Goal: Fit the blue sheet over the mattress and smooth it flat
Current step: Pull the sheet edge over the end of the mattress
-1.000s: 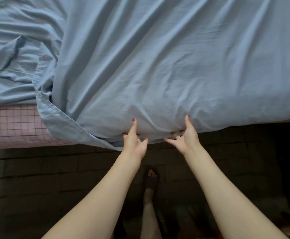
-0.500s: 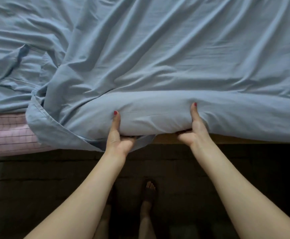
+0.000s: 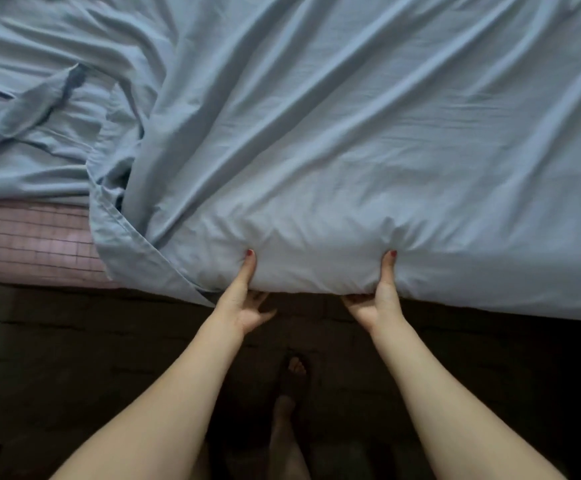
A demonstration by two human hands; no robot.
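The blue sheet (image 3: 351, 133) lies wrinkled across most of the mattress and hangs over its near edge. At the left, a strip of the mattress (image 3: 29, 244) shows bare under a pink checked cover. My left hand (image 3: 244, 299) grips the sheet's hanging edge, thumb pressed on top and fingers curled under the hem. My right hand (image 3: 379, 299) holds the same edge a forearm's length to the right, thumb up on the cloth, fingers beneath. A folded-back corner of the sheet (image 3: 126, 244) hangs just left of my left hand.
Dark tiled floor (image 3: 74, 358) runs along the near side of the bed. My foot in a dark sandal (image 3: 294, 375) stands on it between my arms. Bunched folds of sheet (image 3: 40, 109) pile at the upper left.
Both hands have shifted along the sheet's edge and now pinch it with thumbs on top. The sheet hangs lower again, covering the wooden frame edge seen half a second ago.
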